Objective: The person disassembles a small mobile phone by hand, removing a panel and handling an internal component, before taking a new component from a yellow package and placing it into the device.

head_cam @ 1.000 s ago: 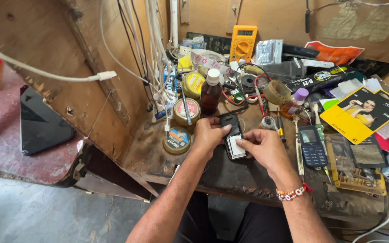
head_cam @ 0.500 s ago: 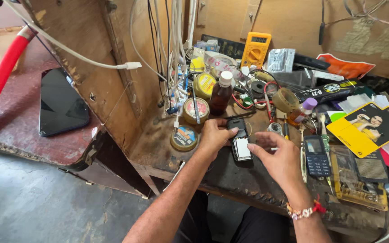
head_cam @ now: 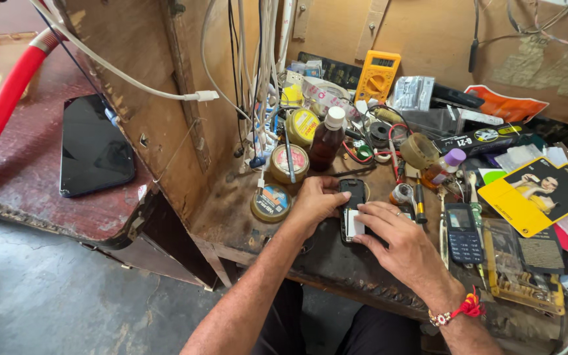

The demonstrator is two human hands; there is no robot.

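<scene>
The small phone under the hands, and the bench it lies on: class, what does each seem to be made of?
Small phone: probably black plastic, its smooth shell slightly glossy, with a white patch under the right hand; the left hand steadies it. Bench: apparently wood, matt and stained dark, grain and worn edges showing.

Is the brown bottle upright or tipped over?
Upright: the brown bottle stands on the bench with its white cap on top.
</scene>
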